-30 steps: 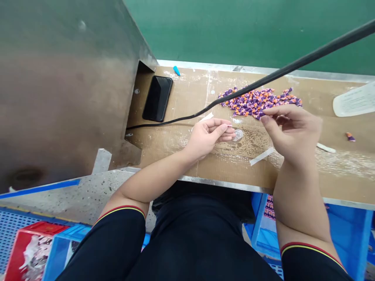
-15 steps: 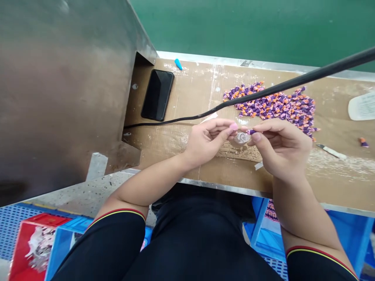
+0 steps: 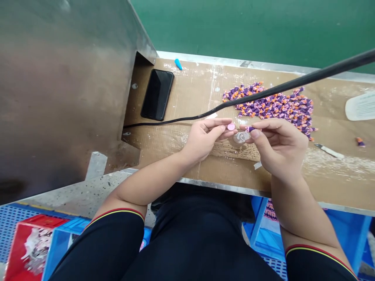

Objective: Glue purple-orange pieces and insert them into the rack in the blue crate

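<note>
Two bare hands work near the middle of the frame, above a brown cardboard-covered surface (image 3: 234,171). The left hand (image 3: 202,138) has its grip closed on a small round pink disc (image 3: 231,127), held out at the fingertips just left of the other hand. The right hand (image 3: 279,150) pinches a small purple figure-like piece (image 3: 249,129) between thumb and forefinger, a little right of the disc and apart from it. Between the hands, at the center of the frame, is a small round clear container (image 3: 240,137).

Right of center and above the hands lies a spread-out pile of small purple, orange and pink pieces (image 3: 278,105), with a thick black cable (image 3: 263,93) crossing in front of it. A single purple-and-orange piece (image 3: 360,142) lies apart at the right edge, near a slim white-handled blade-like tool (image 3: 329,151). Above that is a translucent white plastic container with printed text (image 3: 361,107). At upper left, a black smartphone (image 3: 157,95) lies below a small bright blue cone-shaped cap (image 3: 178,64).
</note>
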Action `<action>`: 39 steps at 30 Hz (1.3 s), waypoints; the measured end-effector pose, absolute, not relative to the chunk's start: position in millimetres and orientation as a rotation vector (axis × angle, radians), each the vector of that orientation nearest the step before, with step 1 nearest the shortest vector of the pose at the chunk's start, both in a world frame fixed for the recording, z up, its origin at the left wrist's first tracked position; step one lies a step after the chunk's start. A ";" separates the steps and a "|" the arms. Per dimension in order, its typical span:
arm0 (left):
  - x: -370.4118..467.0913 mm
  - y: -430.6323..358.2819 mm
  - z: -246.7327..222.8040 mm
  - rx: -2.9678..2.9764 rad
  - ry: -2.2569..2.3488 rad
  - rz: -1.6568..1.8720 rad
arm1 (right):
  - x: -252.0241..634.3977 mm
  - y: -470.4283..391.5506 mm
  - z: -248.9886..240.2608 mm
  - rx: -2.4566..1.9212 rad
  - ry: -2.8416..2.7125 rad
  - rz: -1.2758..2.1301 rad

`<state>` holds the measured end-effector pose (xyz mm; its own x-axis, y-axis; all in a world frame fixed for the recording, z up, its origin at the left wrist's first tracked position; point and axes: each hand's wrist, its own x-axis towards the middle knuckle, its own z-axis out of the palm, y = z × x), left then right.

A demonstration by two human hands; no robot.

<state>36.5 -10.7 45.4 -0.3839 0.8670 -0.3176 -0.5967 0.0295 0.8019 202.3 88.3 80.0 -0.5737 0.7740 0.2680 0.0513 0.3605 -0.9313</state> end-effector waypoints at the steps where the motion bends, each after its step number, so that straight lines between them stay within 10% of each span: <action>1: 36.2 -11.1 46.6 0.345 1.139 1.625 | 202.5 88.8 80.2 -0.725 -1.890 1.269; 39: 36.0 -16.4 58.3 0.610 1.262 1.457 | 206.6 86.8 85.1 -0.630 -1.961 1.472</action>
<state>36.0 -16.4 58.3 -0.3052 0.9190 -0.2496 -0.3778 0.1237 0.9176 206.6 86.8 85.1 -0.7068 0.6840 0.1807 0.0175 0.2722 -0.9621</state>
